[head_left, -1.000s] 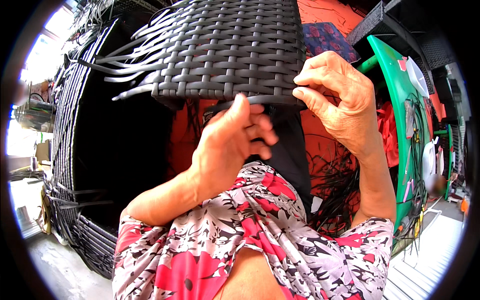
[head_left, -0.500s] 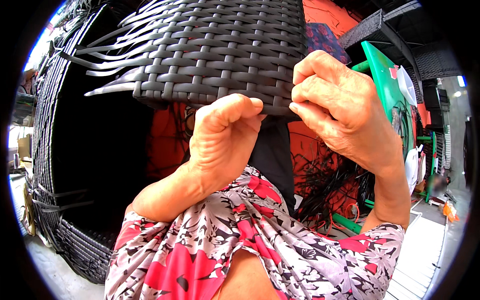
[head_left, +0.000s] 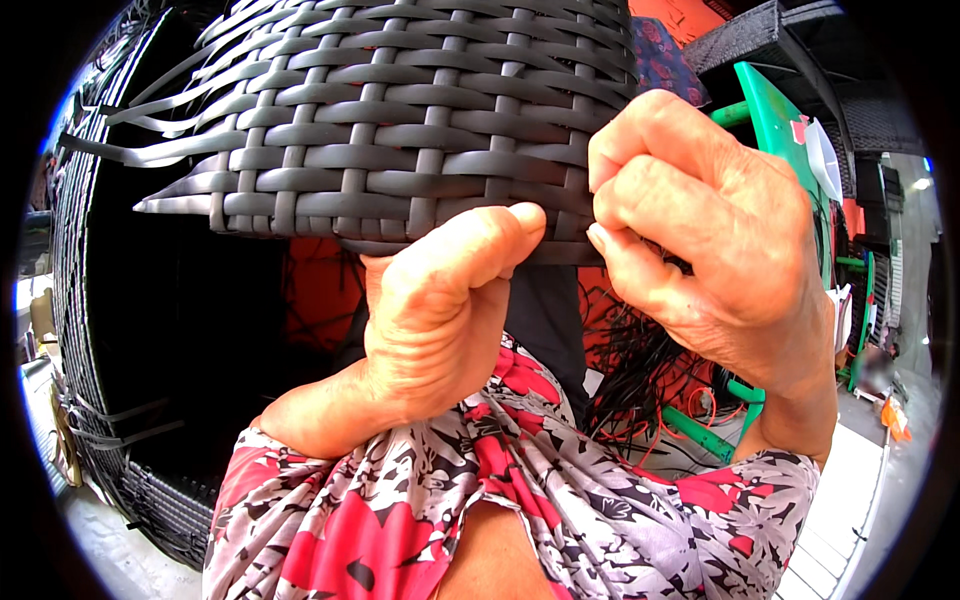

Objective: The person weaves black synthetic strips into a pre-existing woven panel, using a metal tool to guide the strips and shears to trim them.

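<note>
I have both bare hands at the near edge of a dark grey wicker panel (head_left: 400, 110), which spreads above and beyond them. The left hand (head_left: 435, 310) is closed on that near edge: its thumb lies along the front of the band, pointing toward the other hand, while the fingers curl in underneath, their tips mostly hidden from me. The right hand (head_left: 715, 235) is at the panel's corner, knuckles up, its fingers folded in and the thumb tip just below them, touching or nearly touching the weave; I cannot tell whether a strand is pinched there. The two hands are near each other, thumbs facing, with a short stretch of the edge showing between them.

Up and to the left of the left hand, loose flat strips (head_left: 130, 157) fan out from the panel's side. Farther left I see a large black wicker frame (head_left: 85, 300) with a ribbed rim. Below both hands is the person's floral top (head_left: 360, 545) in red, white and black, and dark trousers (head_left: 550, 310) show between the wrists.

Under the right hand I make out a tangle of thin black strips (head_left: 645, 385) beside a green tube (head_left: 700, 435). Beyond that hand, a dark patterned cushion (head_left: 668, 65) shows past the panel, and a green board (head_left: 765, 110) stands tilted behind its knuckles.
</note>
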